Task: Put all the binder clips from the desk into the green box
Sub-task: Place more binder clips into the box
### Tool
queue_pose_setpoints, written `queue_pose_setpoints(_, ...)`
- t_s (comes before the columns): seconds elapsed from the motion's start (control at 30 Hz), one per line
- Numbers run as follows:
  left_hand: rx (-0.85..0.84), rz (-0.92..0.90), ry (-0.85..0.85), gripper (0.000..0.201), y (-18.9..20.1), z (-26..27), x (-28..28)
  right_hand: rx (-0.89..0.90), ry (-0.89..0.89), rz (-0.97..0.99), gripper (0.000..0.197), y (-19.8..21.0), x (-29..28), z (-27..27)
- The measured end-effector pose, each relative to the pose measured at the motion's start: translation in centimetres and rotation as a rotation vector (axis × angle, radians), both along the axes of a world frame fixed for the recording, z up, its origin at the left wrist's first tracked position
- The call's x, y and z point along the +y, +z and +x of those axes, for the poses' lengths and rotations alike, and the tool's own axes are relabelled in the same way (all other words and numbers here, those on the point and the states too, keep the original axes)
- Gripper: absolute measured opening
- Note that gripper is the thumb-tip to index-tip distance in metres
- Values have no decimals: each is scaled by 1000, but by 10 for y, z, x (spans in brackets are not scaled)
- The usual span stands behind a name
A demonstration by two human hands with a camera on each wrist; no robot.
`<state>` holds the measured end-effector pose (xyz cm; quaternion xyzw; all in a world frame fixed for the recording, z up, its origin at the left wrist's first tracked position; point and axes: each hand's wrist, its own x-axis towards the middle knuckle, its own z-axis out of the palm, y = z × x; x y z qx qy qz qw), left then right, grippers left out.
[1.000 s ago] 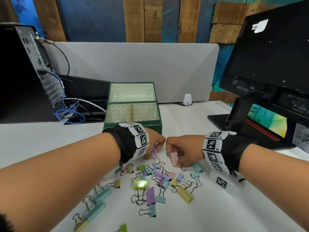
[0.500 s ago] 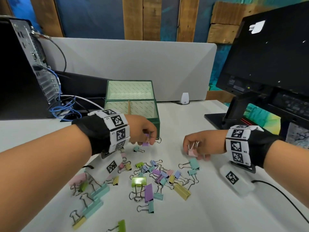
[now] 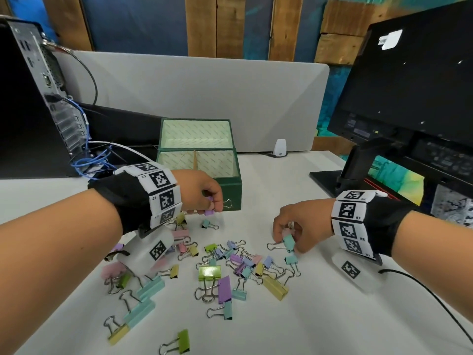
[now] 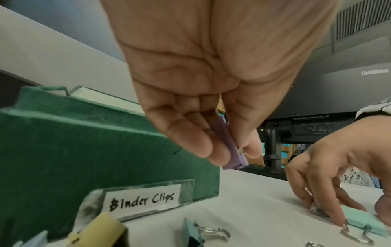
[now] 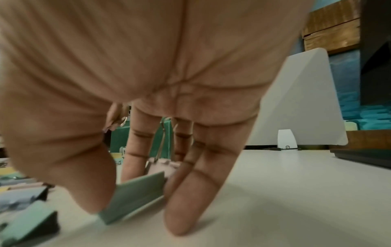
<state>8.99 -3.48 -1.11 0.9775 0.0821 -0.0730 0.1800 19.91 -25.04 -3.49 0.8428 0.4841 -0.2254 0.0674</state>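
The green box (image 3: 227,187) stands open at the back of the white desk; in the left wrist view the green box (image 4: 84,150) carries a "Binder Clips" label (image 4: 143,200). My left hand (image 3: 213,208) pinches a purple binder clip (image 3: 210,212) just in front of the box wall, a little above the desk; the purple clip (image 4: 230,150) sits between thumb and fingers. My right hand (image 3: 286,234) is down on the desk, thumb and fingers pinching a teal clip (image 3: 289,243) (image 5: 137,197) while a pink clip (image 5: 160,165) stays tucked between its fingers. Several pastel clips (image 3: 240,262) lie scattered nearby.
A black monitor (image 3: 409,98) on its stand base (image 3: 330,180) fills the right side. A computer tower (image 3: 25,111) with blue cables (image 3: 89,162) stands at the left. A grey divider (image 3: 204,98) runs behind the box, beside a small white device (image 3: 280,148). A black cable (image 3: 435,298) crosses the desk at the right.
My left hand has lifted the purple clip and carried it left, up to the box front. My right hand, still holding the pink clip, moved right and dropped onto the teal clip.
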Motion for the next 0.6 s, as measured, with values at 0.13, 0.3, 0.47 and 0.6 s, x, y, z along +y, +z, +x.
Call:
queue_pose_setpoints(0.13, -13, 27, 10, 17, 6, -7, 8, -15, -23, 32, 29, 3, 12, 5)
queue_pose_setpoints(0.3, -26, -12, 83, 16, 8, -18, 24, -171, 17, -12, 33, 0, 28, 9)
queue_pose_setpoints(0.47, -42, -53, 127, 20, 6, -25, 38, -241, 68, -92, 27, -2, 42, 11)
queue_pose_setpoints(0.6, -95, -104, 168, 24, 9, -27, 46, -151, 44, 41, 22, 6, 53, 13)
